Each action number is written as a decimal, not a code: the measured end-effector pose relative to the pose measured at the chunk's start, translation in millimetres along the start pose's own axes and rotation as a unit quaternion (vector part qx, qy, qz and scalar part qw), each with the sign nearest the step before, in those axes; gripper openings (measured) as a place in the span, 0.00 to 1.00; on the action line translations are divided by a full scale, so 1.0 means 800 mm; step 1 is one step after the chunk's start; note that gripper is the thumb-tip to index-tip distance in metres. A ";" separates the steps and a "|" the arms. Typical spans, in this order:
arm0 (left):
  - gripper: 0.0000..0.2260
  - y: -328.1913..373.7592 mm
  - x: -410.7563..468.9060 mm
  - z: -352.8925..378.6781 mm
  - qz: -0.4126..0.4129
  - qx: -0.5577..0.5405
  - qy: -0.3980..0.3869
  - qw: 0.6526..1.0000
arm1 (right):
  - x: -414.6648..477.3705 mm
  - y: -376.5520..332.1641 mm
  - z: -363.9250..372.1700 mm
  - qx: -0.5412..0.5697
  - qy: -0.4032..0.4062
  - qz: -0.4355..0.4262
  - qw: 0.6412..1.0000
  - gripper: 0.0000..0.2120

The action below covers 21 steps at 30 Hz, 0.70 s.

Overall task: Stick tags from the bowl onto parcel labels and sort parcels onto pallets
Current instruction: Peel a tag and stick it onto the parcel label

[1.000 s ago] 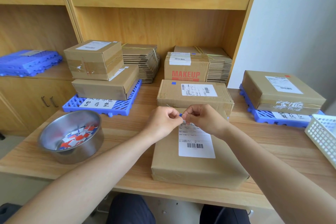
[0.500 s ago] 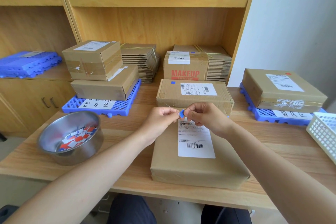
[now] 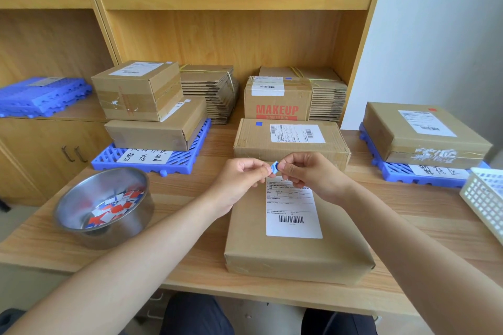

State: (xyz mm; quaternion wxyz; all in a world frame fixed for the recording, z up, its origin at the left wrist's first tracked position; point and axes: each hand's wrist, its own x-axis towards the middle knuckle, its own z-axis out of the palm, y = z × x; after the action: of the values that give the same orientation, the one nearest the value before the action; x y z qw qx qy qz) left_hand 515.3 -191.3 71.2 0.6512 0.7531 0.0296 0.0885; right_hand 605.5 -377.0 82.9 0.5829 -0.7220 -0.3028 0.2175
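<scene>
- Left hand: raised above the far end of the near parcel, thumb and forefinger closed in a pinch on the left edge of a small blue tag; the other fingers are curled in.
- Right hand: level with the left, fingertips pinching the same tag from the right side. The tag is held clear of the parcel, tilted, with a white strip showing along its left edge.
- Near parcel: brown paper wrap, lying flat on the surface directly before the person. Its white label faces up, barcode toward the near end.
- Bowl: steel, on the surface to the left, well apart from the near parcel; it holds loose red, blue and white tags.
- Second parcel: just behind the hands, with a blue tag stuck beside its label.
- Left pallet: blue, carries two stacked parcels and a handwritten sign.
- Right pallet: blue, carries one flat parcel with a red tag at its label corner.
- White basket: at the right edge, partly out of view.
</scene>
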 end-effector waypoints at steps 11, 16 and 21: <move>0.07 0.003 -0.003 0.001 -0.015 -0.010 -0.004 1.000 | -0.005 -0.002 0.000 0.005 -0.010 -0.004 1.000 0.07; 0.08 0.003 -0.004 -0.001 -0.015 -0.009 -0.009 1.000 | -0.004 -0.003 0.001 0.013 -0.013 0.001 1.000 0.06; 0.06 0.005 -0.004 0.003 -0.028 -0.023 0.007 0.999 | -0.004 -0.006 0.007 -0.050 0.025 -0.026 0.998 0.03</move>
State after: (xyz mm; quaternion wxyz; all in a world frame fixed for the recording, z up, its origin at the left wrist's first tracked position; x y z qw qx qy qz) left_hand 512.3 -194.5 74.3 0.6704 0.7362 0.0534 0.0759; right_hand 598.0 -374.6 86.4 0.5590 -0.7473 -0.3171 0.1690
